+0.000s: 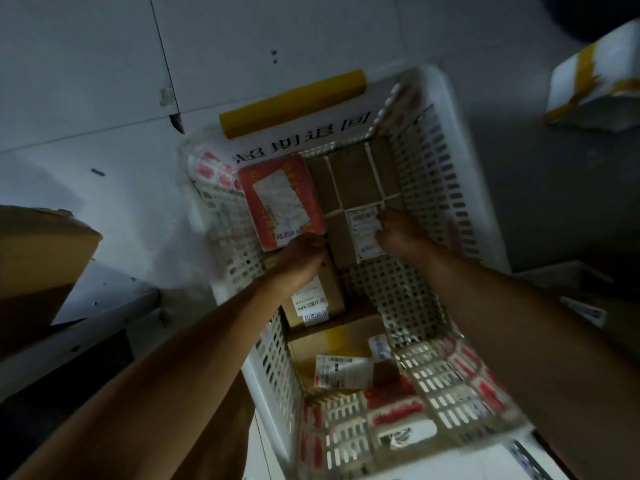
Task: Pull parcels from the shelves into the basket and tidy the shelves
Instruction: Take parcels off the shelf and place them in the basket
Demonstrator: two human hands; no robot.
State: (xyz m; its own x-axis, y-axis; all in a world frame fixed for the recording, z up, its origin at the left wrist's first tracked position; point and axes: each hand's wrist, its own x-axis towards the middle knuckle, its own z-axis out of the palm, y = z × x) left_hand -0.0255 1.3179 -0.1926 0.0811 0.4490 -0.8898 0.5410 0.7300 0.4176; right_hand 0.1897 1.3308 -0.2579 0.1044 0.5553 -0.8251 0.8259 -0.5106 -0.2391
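Observation:
A white perforated plastic basket (446, 174) stands on the floor below me, with a printed sign and yellow tape (294, 103) on its far rim. Inside lie a brown strapped carton (356, 178), a red flat parcel (280, 199), a small brown box with a label (311, 299) and a labelled box at the bottom (343, 370). My left hand (301, 258) reaches in with curled fingers at the red parcel's near edge. My right hand (398, 230) grips the strapped carton at its near edge, by the white label (363, 223).
A large brown cardboard box (38, 265) sits at the left. A white parcel bound with yellow tape (595, 81) lies on the floor at the upper right. More boxes (585, 306) stand to the right of the basket. The light is dim and the view blurred.

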